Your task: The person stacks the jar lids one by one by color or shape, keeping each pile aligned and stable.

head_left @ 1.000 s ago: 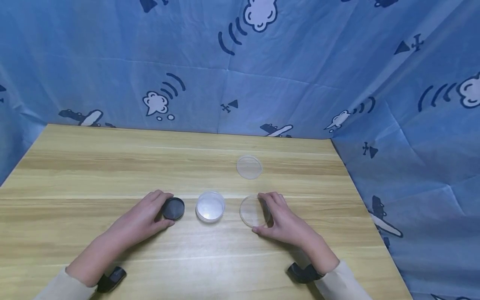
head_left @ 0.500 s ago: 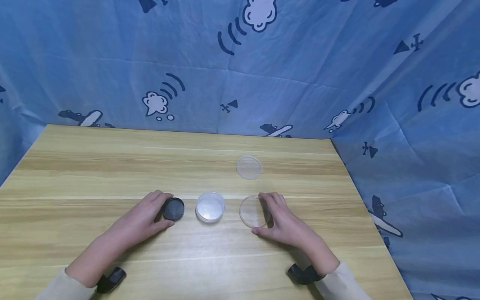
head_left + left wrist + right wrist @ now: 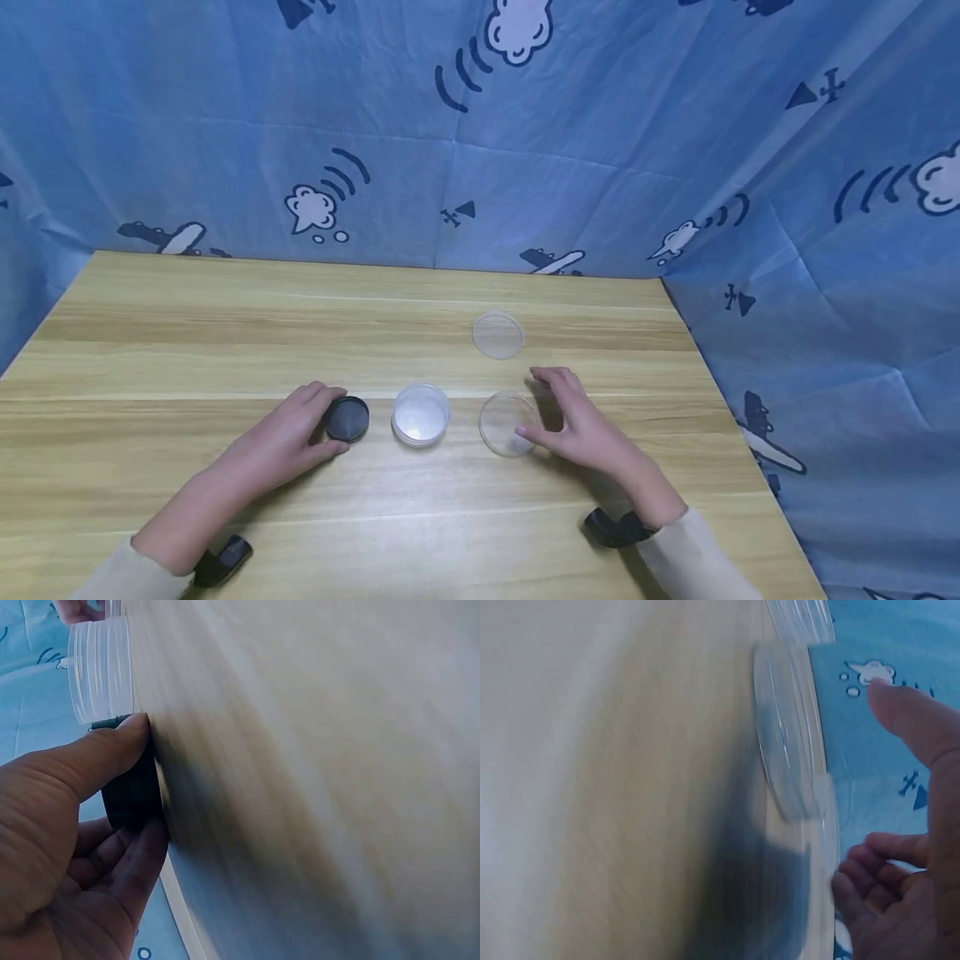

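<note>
My left hand (image 3: 288, 433) grips a small black round lid (image 3: 348, 418) on the table, thumb on the near side and fingers on the far side. In the left wrist view the black lid (image 3: 133, 787) sits between thumb and fingertips. My right hand (image 3: 581, 425) hovers just above and right of a shallow clear dish (image 3: 497, 427), thumb and fingers spread apart and holding nothing. From the right wrist, this clear dish (image 3: 784, 735) lies on the table away from the fingers. Between the hands stands a short, clear round container (image 3: 421, 414) with a ridged side.
A thin clear disc (image 3: 498, 336) lies flat behind the shallow dish. All of it rests on a wood-grain table (image 3: 225, 333). Blue printed cloth (image 3: 390, 133) hangs along the table's back and right edges.
My right hand has let go of the clear dish and risen slightly to the right, its fingers spreading wider. The dish stays in place. My left hand and the black lid have not moved.
</note>
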Motion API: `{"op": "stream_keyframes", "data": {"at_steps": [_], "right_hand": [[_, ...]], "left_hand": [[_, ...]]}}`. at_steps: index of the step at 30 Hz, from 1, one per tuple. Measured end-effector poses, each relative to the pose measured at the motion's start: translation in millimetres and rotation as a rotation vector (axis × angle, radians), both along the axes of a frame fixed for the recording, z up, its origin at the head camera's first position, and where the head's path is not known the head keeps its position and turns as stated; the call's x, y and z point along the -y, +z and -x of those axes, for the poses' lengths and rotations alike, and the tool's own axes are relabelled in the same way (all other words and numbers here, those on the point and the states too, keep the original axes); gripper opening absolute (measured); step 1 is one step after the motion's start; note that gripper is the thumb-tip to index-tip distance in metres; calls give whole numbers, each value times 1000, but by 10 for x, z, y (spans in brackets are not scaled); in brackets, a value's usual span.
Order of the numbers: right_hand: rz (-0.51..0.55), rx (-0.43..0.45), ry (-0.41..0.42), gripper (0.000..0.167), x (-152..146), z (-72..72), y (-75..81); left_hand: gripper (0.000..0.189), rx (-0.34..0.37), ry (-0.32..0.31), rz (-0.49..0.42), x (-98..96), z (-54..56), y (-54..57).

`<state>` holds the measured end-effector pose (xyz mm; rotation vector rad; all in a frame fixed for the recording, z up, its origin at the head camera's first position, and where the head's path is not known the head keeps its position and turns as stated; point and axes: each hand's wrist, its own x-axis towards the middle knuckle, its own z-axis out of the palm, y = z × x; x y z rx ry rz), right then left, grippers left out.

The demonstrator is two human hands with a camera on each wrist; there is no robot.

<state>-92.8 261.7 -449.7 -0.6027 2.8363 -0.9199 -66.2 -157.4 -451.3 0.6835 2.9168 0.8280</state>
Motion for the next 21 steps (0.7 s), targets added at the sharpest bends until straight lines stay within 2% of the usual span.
{"op": "stream_keyframes", "data": {"at_steps": [8,21], "right_hand": [[26,10,-58,83,-79,317,5],[-2,35,-75,85,-76,811,-47]], "left_hand": [[59,18,7,-7,4,-3,-5],[59,10,1,-13,1,-1,-4]]}}
